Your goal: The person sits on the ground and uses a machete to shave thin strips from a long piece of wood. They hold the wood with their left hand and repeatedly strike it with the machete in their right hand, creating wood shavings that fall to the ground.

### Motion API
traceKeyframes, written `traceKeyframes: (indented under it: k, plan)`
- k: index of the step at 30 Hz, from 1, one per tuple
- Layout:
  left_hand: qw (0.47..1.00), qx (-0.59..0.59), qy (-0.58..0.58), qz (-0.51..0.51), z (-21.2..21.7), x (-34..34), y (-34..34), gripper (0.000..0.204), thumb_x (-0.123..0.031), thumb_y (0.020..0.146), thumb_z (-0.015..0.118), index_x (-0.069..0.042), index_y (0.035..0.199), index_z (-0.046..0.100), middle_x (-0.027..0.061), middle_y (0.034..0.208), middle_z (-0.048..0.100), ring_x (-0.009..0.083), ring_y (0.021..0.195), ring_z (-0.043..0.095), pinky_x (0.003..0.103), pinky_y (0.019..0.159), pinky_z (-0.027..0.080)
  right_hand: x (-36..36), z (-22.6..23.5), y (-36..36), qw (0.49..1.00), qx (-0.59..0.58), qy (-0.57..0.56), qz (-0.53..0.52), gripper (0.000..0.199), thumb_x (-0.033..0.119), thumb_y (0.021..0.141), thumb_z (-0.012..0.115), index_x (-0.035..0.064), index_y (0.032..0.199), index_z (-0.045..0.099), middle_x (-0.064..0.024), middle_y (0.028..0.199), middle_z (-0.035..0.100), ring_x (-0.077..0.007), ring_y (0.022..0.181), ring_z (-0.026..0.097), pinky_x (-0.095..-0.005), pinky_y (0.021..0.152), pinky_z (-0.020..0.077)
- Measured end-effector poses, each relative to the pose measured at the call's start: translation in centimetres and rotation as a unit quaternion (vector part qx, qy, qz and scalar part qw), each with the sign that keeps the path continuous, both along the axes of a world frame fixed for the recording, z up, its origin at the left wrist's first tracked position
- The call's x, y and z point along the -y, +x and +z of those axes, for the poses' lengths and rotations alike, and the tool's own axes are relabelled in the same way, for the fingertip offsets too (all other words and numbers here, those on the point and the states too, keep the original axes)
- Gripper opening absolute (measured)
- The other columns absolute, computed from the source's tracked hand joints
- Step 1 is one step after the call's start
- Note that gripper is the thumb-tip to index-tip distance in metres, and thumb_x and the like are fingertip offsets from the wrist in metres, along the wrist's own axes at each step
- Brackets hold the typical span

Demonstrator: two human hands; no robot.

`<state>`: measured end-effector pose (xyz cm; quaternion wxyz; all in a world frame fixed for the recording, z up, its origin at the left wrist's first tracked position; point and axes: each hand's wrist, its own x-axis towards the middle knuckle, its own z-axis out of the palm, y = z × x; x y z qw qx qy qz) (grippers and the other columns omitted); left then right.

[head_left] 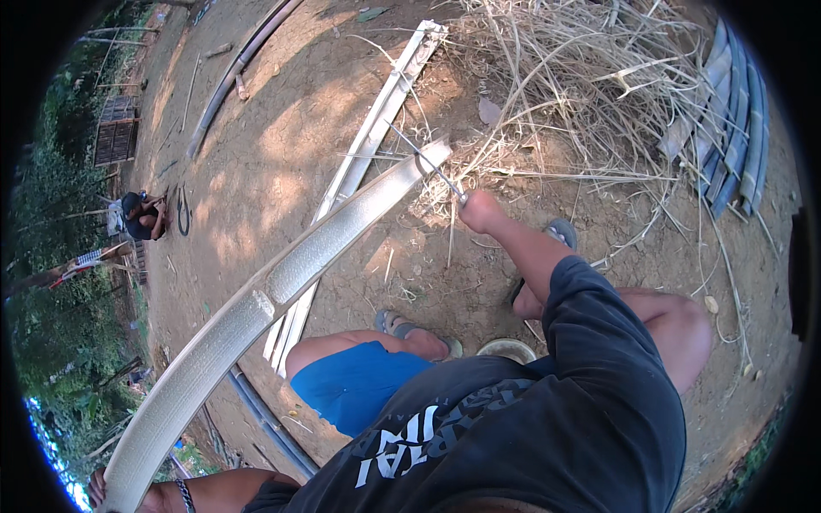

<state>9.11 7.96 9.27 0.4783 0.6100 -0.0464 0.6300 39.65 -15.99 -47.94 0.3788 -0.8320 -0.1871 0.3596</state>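
Note:
A long split bamboo half, hollow pale side up with a node ridge partway along, stretches from the lower left to the middle. My left hand is closed around its near end, partly cut off by the picture's rim. My right hand is closed in a fist around the handle of a long thin-bladed knife. Its blade lies across the far end of the bamboo half, pointing up and left; whether it touches or bites in I cannot tell. The handle is mostly hidden in my fist.
Another split bamboo length lies on the dirt beneath. A heap of pale shavings is at the upper right, beside grey-green bamboo strips. A dark pole lies farther off. Another person crouches at the left.

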Motion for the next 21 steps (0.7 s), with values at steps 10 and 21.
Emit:
traceKeyframes:
  k: [10,21]
  plan:
    - [0.999,-0.022,-0.039,0.029,0.0,-0.5,3.1,0.016,-0.019,0.083,0.051,-0.007,0.087,0.060,0.0072,0.083,0.063,0.0236,0.076,0.061,0.040,0.072,0.052,-2.6,2.8,-1.3,0.991,0.012,0.121,0.056,0.027,0.021,0.081,0.059,0.0035,0.101,0.064,-0.0207,0.088,0.067,-0.0363,0.086,0.066,-0.0453,0.079,0.0524]
    - [0.999,-0.016,-0.028,-0.019,-0.8,-2.4,3.7,0.011,-0.018,0.085,0.054,-0.010,0.086,0.061,0.0040,0.082,0.063,0.0205,0.076,0.061,0.038,0.071,0.053,-2.3,-0.9,2.0,0.997,0.035,0.034,0.066,0.022,0.020,0.080,0.058,0.0085,0.097,0.067,-0.0162,0.093,0.068,-0.0329,0.090,0.066,-0.0441,0.083,0.0520]
